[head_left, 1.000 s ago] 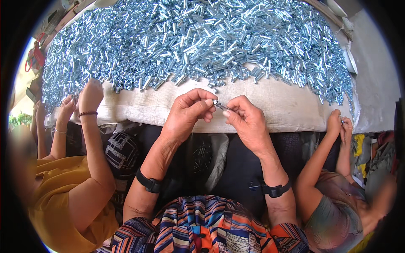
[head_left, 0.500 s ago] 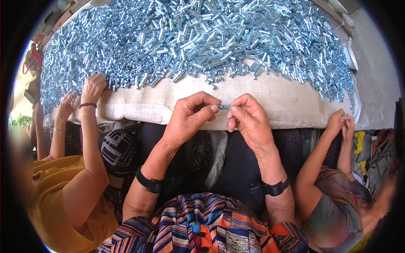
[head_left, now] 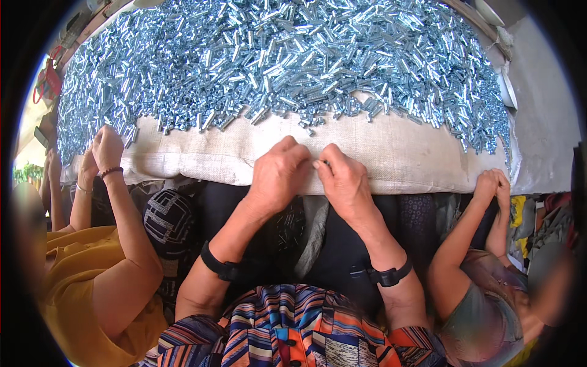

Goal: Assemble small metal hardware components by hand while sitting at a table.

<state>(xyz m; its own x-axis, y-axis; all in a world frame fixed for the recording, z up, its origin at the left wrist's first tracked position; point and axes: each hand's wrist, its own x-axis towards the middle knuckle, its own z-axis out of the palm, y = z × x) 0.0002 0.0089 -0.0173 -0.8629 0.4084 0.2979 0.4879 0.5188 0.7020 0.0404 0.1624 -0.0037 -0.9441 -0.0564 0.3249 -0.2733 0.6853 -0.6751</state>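
Note:
My left hand (head_left: 280, 174) is closed, back turned up, its fingertips curled down and partly smeared by motion. Just beside it my right hand (head_left: 347, 183) pinches with thumb and forefinger, the two hands nearly touching over the front of the pale cloth (head_left: 214, 160). A dark bit of a small metal sleeve (head_left: 327, 163) peeks out at my right fingertips; the remainder is covered by fingers. What my left fingers hold is hidden. Beyond both hands spreads a heap of shiny bluish metal sleeves (head_left: 293, 61), its near edge just ahead of my fingertips.
On the left a co-worker in a mustard top (head_left: 79, 293) has hands (head_left: 107, 150) at the heap's edge. Another co-worker's hands (head_left: 492, 183) meet at the cloth's right end. More sleeves lie in a dark hollow at my lap (head_left: 290, 232). A grey wall (head_left: 547, 104) stands right.
My hands have turned over, backs up, and drawn closer, covering the sleeve that showed between them. The left co-worker's braceleted hand has moved left and down, away from the heap.

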